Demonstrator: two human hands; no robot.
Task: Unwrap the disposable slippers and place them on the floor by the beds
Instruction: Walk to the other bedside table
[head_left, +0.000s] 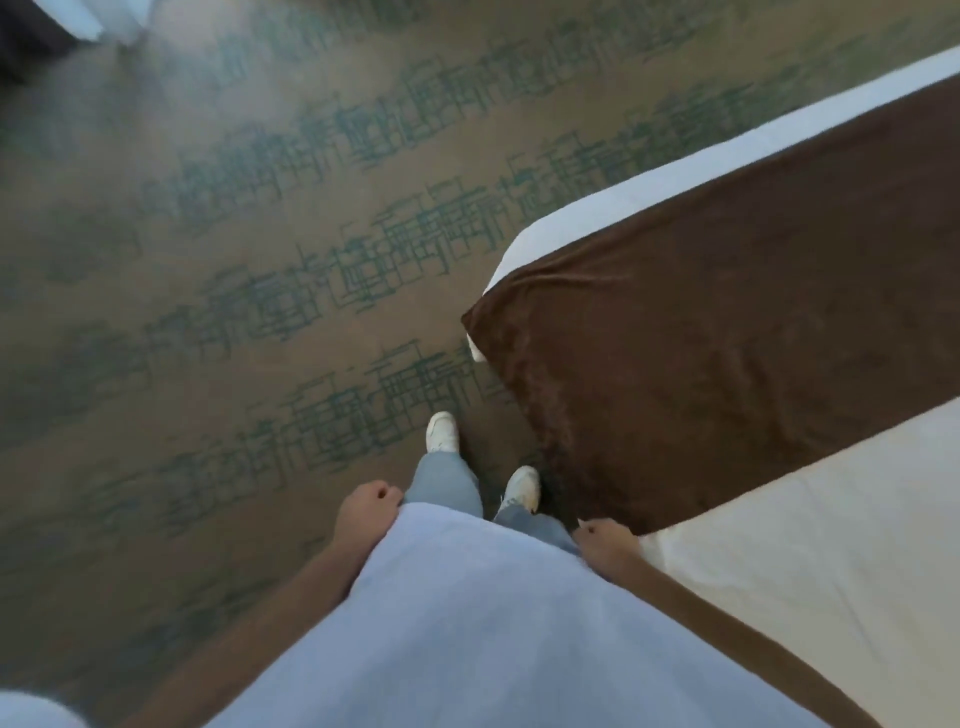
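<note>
1. The carpet (260, 260) fills most of your view, brown with bands of green scribbled line-work running from near left to far right.
2. The bed (831, 597) takes the right side, its white sheet in the near right corner and a white edge showing again at the far right.
3. A dark brown bed runner (701, 338) lies across the bed and drapes over its corner toward the floor.
4. Your pale blue shirt (467, 623) covers the near centre, with light jeans (447, 483) below it.
5. Your white shoes (441, 432) stand on the carpet just beside the bed's draped corner, the left one farther ahead.
6. Your left hand (366, 512) hangs by your hip, fingers loosely curled, holding nothing.
7. Your right hand (605, 545) hangs beside the bed edge, fingers likewise loosely curled and empty.
8. The slippers are nowhere in view, so you cannot tell where they are.
</note>
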